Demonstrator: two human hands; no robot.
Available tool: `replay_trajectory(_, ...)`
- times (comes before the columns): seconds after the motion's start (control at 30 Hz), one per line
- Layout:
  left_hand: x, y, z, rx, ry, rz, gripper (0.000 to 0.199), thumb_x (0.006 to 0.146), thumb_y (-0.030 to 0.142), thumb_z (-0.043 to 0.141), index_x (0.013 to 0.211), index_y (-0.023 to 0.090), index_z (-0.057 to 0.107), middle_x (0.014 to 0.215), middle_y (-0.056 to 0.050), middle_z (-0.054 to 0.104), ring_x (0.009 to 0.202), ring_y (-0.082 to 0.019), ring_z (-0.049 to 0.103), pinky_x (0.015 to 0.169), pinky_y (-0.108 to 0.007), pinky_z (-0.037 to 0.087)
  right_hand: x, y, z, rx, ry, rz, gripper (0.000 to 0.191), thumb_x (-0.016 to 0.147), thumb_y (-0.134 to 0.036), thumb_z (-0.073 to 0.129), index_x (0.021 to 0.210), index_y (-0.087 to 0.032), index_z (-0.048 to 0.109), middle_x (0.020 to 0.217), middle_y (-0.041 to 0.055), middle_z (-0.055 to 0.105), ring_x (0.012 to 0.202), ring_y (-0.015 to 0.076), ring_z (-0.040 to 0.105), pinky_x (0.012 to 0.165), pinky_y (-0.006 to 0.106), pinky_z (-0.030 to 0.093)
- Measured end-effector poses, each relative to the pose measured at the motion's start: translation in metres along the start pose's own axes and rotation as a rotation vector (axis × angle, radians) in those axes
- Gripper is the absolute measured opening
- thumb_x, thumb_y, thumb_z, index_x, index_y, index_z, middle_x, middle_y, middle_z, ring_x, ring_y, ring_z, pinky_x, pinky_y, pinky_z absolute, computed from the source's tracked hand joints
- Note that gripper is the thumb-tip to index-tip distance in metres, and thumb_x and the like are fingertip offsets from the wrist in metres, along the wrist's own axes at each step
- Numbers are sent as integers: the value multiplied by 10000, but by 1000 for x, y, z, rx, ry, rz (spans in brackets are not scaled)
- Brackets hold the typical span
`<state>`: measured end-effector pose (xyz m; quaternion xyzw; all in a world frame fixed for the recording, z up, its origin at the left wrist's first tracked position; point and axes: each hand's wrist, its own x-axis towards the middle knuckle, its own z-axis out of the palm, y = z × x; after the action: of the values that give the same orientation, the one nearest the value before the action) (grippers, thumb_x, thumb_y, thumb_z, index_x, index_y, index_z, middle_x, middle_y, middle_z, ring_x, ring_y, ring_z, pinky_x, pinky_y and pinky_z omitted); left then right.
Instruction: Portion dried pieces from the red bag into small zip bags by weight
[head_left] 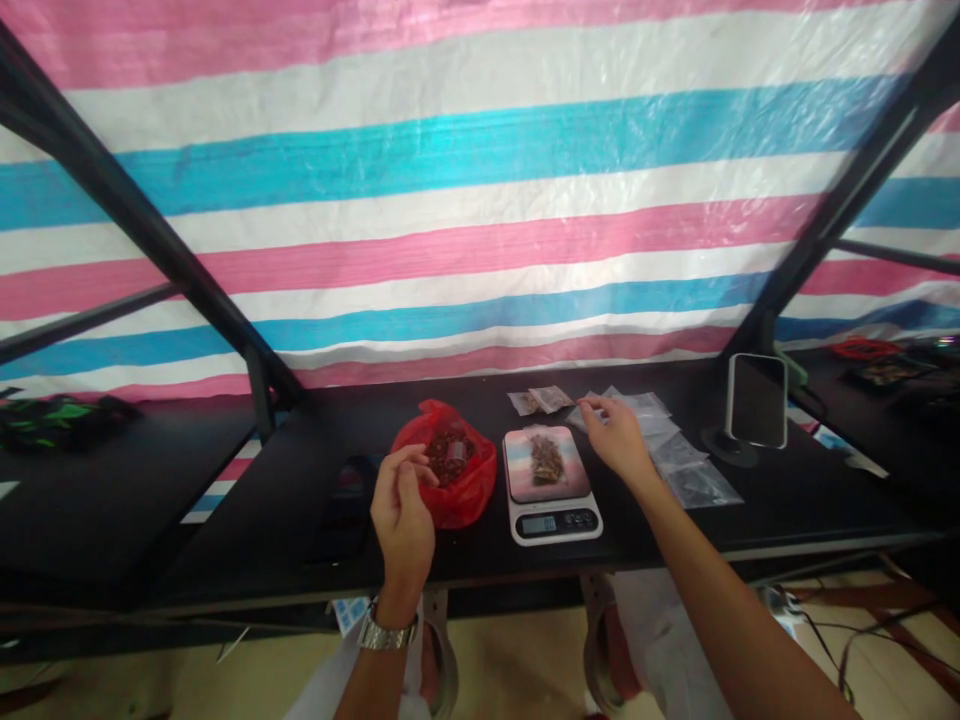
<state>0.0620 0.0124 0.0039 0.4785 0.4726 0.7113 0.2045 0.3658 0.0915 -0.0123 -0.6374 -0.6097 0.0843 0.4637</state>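
A white kitchen scale (556,525) stands on the black table, with a clear bag of brown pieces (547,461) on its plate. Left of it sits an open red plastic bag (475,492) holding dark reddish-brown bits and a small clear cup (457,456). My left hand (403,505) hovers at the red bag's near left side, fingers curled and apart, with nothing visible in it. My right hand (613,432) is just right of the scale's plate, its thumb and fingertips together near flat clear bags (660,430); what they hold, if anything, is too small to tell.
Two small filled bags (550,399) lie behind the scale. A phone on a stand (757,400) is at the right. A dark flat object (346,505) lies left of the red bag. Black frame bars (150,225) slant before a striped sheet (480,230).
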Motion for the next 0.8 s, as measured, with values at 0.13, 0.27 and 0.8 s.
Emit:
replay_trajectory(0.13, 0, 0, 1, 3, 43, 47, 184, 995, 286, 568, 946, 184, 713, 811, 11, 645, 596, -98, 579, 598, -229, 491, 3, 4, -6, 19, -23, 22, 312, 932, -361, 553, 981, -201, 816, 1048, 136, 824, 981, 314, 711, 938, 477, 543)
replay_trajectory(0.27, -1, -2, -1, 7, 16, 77, 154, 986, 275, 594, 946, 187, 714, 761, 24, 622, 602, -105, 567, 601, -232, 484, 1, 5, -6, 14, -75, 3, 283, 941, -347, 566, 949, -208, 813, 1019, 122, 828, 993, 303, 731, 965, 466, 547)
replay_trajectory(0.8, -5, -2, 8, 26, 26, 140, 169, 984, 271, 604, 870, 189, 699, 682, 45, 590, 568, -106, 543, 594, -246, 446, -12, 0, -3, -156, -277, -94, 277, 984, -298, 586, 1110, -231, 824, 1142, 119, 806, 1177, 306, 673, 1127, 527, 402)
